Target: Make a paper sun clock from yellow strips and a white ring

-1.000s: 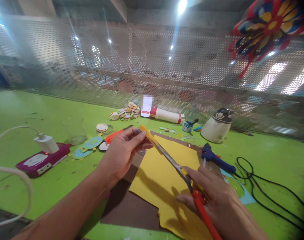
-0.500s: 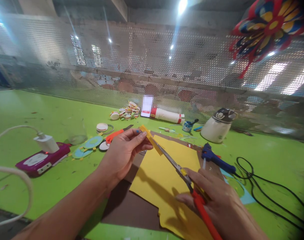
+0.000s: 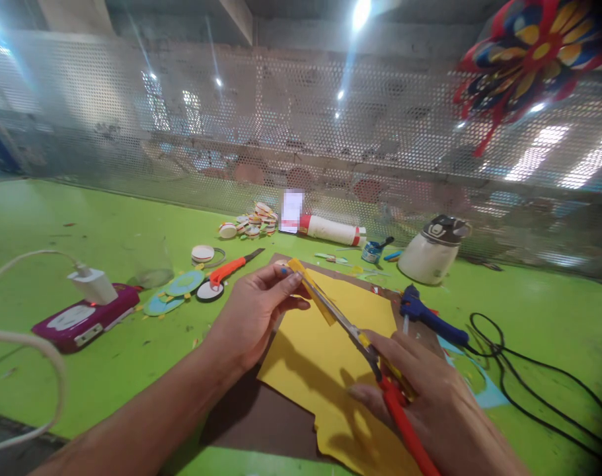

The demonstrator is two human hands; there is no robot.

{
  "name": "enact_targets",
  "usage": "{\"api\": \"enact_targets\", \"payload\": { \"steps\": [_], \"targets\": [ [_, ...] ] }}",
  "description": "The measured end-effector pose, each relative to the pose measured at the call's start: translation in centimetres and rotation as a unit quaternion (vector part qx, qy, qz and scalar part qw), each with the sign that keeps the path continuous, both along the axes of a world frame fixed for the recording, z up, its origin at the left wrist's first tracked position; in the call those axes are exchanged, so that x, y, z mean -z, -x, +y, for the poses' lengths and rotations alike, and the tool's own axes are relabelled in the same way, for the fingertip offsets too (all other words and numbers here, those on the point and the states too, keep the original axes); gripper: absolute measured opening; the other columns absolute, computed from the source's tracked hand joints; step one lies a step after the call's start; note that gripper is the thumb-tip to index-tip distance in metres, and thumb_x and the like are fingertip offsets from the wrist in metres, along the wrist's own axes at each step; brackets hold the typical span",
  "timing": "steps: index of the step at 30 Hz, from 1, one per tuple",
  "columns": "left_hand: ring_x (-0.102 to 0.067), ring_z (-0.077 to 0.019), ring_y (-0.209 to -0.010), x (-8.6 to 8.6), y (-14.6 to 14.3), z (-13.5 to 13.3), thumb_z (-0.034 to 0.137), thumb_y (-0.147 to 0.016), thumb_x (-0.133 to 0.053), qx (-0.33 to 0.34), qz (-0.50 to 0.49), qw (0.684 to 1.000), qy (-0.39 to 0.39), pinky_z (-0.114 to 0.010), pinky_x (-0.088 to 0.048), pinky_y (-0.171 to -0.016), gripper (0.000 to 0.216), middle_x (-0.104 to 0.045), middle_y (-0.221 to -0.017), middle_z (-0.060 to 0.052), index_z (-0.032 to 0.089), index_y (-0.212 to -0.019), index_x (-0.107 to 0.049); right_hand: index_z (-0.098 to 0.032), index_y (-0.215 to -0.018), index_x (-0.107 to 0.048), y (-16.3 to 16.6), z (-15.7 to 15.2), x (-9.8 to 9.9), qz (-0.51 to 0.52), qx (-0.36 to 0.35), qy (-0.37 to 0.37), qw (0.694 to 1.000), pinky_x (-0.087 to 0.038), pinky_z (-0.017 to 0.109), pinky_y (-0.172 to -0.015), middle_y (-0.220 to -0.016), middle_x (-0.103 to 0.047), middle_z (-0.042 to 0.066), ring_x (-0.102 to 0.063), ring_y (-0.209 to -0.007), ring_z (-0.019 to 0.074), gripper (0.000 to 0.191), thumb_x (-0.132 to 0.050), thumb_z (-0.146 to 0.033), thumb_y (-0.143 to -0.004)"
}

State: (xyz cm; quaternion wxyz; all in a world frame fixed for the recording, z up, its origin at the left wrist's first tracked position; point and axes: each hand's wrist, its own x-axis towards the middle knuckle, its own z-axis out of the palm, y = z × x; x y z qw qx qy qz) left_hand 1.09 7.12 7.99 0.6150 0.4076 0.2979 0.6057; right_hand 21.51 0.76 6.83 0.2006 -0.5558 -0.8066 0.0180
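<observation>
Between thumb and fingers, my left hand (image 3: pixel 261 311) pinches a narrow strip of yellow paper (image 3: pixel 320 305). My right hand (image 3: pixel 429 383) is wrapped round the red handles of a pair of scissors (image 3: pixel 347 324). Their blades lie along the strip, pointing up and left toward my left fingertips. Below both hands a large sheet of yellow paper (image 3: pixel 301 370) rests on a brown board (image 3: pixel 251 423); its lower right part is behind my right hand.
Left are a purple power strip (image 3: pixel 92 324) with a white charger, light-blue paper discs (image 3: pixel 184 283) and orange-handled scissors (image 3: pixel 228 270). A blue glue gun (image 3: pixel 432 317) with a black cord lies right. Behind stand a phone (image 3: pixel 291 211), a paper tube (image 3: pixel 333 230) and a white kettle (image 3: pixel 432 254).
My left hand and the yellow strip have shifted slightly right and down, bringing more of the strip along the scissor blades. My right hand has hardly moved.
</observation>
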Motion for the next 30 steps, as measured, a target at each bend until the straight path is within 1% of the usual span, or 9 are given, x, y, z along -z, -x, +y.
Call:
{"api": "enact_targets", "payload": {
  "steps": [4, 9, 14, 20, 24, 27, 30],
  "targets": [
    [-0.059, -0.0097, -0.062, -0.02, -0.12, -0.17, 0.018, -0.069, -0.072, 0.001, -0.004, 1.0, 0.0, -0.02, -0.05, -0.059, 0.009, -0.064, -0.069, -0.002, 0.012, -0.068, -0.066, -0.026, -0.105, -0.062, -0.13, -0.06, 0.08, 0.007, -0.007, -0.024, 1.0, -0.053, 0.026, -0.057, -0.081, -0.065, 0.004, -0.064, -0.068, 0.018, 0.032, -0.058, -0.047, -0.081],
    [-0.06, -0.01, -0.064, 0.02, -0.1, -0.17, 0.018, -0.069, -0.072, 0.006, -0.006, 1.0, -0.005, -0.02, -0.05, -0.059, 0.008, -0.066, -0.072, -0.003, 0.012, -0.069, -0.067, -0.026, -0.107, -0.062, -0.38, -0.13, 0.41, 0.01, -0.018, -0.044, 0.999, -0.052, 0.025, -0.056, -0.081, -0.065, 0.004, -0.065, -0.068, 0.018, 0.035, -0.058, -0.049, -0.08],
    [-0.058, -0.0083, -0.062, 0.14, -0.12, -0.12, 0.017, -0.07, -0.07, 0.009, -0.014, 1.0, -0.005, -0.019, -0.051, -0.059, 0.007, -0.065, -0.072, -0.002, 0.012, -0.07, -0.066, -0.024, -0.108, -0.061, -0.49, -0.04, 0.68, 0.007, -0.02, -0.056, 0.998, -0.051, 0.024, -0.054, -0.083, -0.067, 0.005, -0.065, -0.068, 0.0182, 0.036, -0.057, -0.047, -0.081],
    [-0.059, -0.0079, -0.061, -0.04, -0.13, -0.21, 0.015, -0.071, -0.07, 0.013, -0.02, 1.0, 0.006, -0.018, -0.051, -0.059, 0.006, -0.065, -0.071, -0.002, 0.011, -0.07, -0.066, -0.024, -0.103, -0.062, -0.29, -0.12, 0.59, -0.002, -0.024, -0.028, 0.999, -0.051, 0.024, -0.053, -0.083, -0.066, 0.005, -0.065, -0.07, 0.0186, 0.032, -0.056, -0.047, -0.082],
    [-0.06, -0.0089, -0.063, 0.17, -0.33, -0.41, 0.014, -0.071, -0.069, 0.039, -0.02, 0.999, 0.006, -0.018, -0.05, -0.058, 0.003, -0.067, -0.072, -0.003, 0.011, -0.073, -0.069, -0.024, -0.107, -0.06, -0.02, -0.04, 0.42, 0.001, -0.014, -0.007, 1.0, -0.052, 0.026, -0.058, -0.083, -0.064, 0.004, -0.064, -0.069, 0.018, 0.032, -0.055, -0.046, -0.083],
    [-0.06, -0.0086, -0.062, 0.33, -0.5, -0.5, 0.013, -0.072, -0.069, 0.056, -0.02, 0.998, 0.004, -0.017, -0.051, -0.058, 0.003, -0.067, -0.072, -0.003, 0.012, -0.074, -0.07, -0.025, -0.108, -0.058, -0.14, 0.01, 0.53, 0.003, -0.01, -0.009, 1.0, -0.051, 0.027, -0.057, -0.088, -0.064, 0.005, -0.064, -0.073, 0.0192, 0.031, -0.054, -0.045, -0.084],
    [-0.06, -0.0085, -0.063, 0.32, -0.56, -0.57, 0.012, -0.072, -0.068, 0.059, -0.023, 0.998, 0.004, -0.017, -0.051, -0.058, 0.003, -0.067, -0.073, -0.003, 0.012, -0.074, -0.07, -0.025, -0.107, -0.057, -0.44, 0.07, 0.77, 0.008, -0.037, -0.021, 0.999, -0.05, 0.025, -0.053, -0.091, -0.065, 0.006, -0.065, -0.076, 0.02, 0.031, -0.055, -0.045, -0.084]
  ]
}}
